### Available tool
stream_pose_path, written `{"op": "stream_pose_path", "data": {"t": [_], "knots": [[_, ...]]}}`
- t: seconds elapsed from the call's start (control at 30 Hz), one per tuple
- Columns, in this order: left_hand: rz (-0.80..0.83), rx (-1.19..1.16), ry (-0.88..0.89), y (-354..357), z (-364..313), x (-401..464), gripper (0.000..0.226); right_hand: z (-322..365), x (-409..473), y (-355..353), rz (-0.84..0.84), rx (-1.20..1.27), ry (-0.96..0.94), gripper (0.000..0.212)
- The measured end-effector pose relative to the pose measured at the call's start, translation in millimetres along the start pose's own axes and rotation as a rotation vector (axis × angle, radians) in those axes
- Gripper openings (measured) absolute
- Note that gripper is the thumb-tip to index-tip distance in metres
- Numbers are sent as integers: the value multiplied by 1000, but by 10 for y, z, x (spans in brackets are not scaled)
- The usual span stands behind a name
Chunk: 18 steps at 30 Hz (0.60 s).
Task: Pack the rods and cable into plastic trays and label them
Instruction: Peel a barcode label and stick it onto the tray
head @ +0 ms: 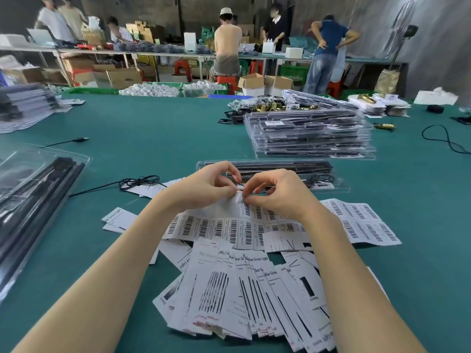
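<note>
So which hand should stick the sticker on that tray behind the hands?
Probably the right hand. It pinches the peeling barcode label and sits nearest the packed tray, while the left hand holds the label sheet down.

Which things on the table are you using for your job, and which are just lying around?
For the job:
left hand and right hand, pinching a sticker off the barcode label sheet
packed tray behind them
stack of finished trays
paper inserts

Just lying about:
brass fittings
loose black cable
</note>
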State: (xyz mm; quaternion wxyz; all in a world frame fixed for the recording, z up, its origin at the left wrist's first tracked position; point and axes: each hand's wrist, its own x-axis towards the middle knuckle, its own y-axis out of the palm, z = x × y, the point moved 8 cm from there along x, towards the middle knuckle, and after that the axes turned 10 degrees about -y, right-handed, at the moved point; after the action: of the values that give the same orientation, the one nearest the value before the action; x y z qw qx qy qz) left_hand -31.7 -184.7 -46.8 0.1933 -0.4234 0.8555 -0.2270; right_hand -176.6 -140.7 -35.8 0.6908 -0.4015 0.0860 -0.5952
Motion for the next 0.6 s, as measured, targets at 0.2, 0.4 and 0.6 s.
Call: {"op": "stream_pose_path", "data": {"t": [0.2,0.4,0.6], "knots": [[-52,-59,-40,-53,9,22,13,40,-3,-23,-33,73,-4,16],[-35,-95,-61,-41,-21,-16,11,36,-27,-7,25,133,43,13],[11,-82,-80,17,-29,-36,14,58,-27,7,26,186,46,17]]}}
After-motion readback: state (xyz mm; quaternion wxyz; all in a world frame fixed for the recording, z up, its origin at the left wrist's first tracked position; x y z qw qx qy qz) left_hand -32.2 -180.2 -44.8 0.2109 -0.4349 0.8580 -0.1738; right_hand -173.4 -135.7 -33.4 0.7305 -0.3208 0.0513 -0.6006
